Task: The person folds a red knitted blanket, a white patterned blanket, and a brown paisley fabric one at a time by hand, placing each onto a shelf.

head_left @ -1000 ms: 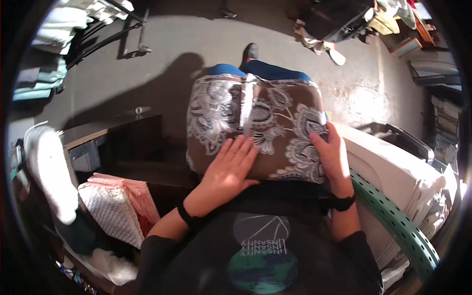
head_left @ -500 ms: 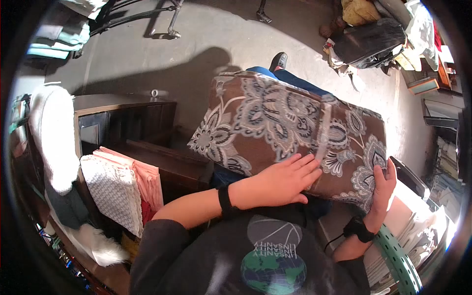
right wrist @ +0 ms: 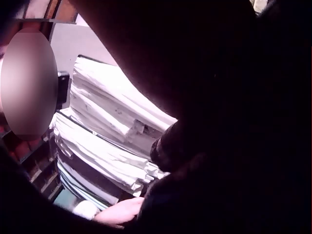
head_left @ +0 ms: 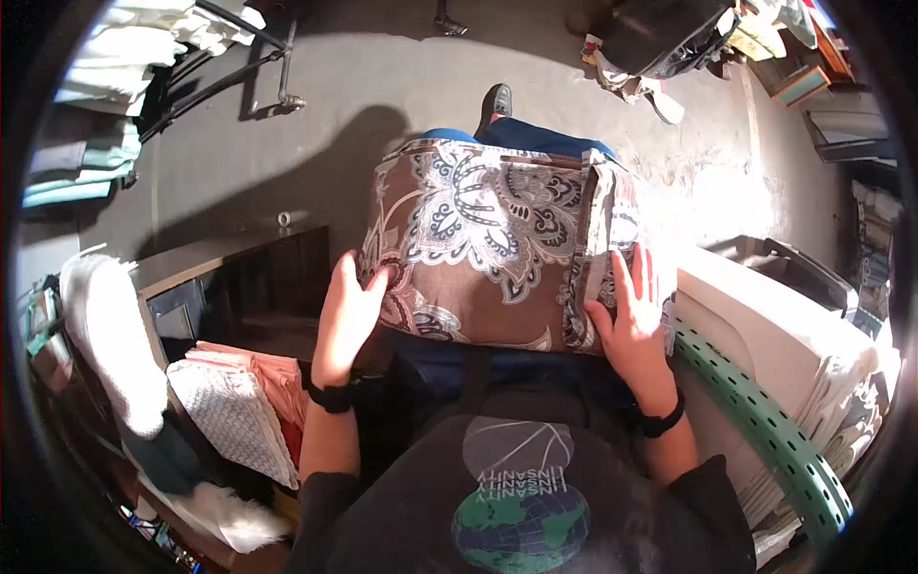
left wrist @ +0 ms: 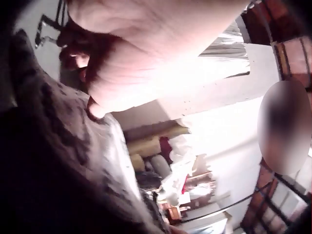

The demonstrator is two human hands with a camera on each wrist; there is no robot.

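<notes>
A brown folded cloth (head_left: 497, 253) with white and grey paisley flowers lies across the person's lap in the head view. Its hemmed strip (head_left: 580, 253) runs front to back near the right side. The left hand (head_left: 349, 316) touches the left edge, thumb on top and fingers along the side. Flat on the right part rests the right hand (head_left: 633, 330), fingers spread beyond the strip. In the left wrist view the left hand (left wrist: 141, 53) is beside the cloth (left wrist: 92, 141). The right wrist view is mostly dark; part of a hand (right wrist: 119, 213) shows low down, and I cannot tell which.
Left stands a dark wooden cabinet (head_left: 229, 253), with pink cloths (head_left: 263, 368) and a white knitted cloth (head_left: 229, 411) nearby. A green perforated metal strip (head_left: 765, 426) and a white surface (head_left: 755, 306) are at right. Beyond the lap lie a black bag (head_left: 660, 38) and a metal rack (head_left: 287, 91).
The left hand has gone from the cloth's top to its left edge. The right hand has moved from the right edge onto the top. The cloth looks narrower than half a second ago.
</notes>
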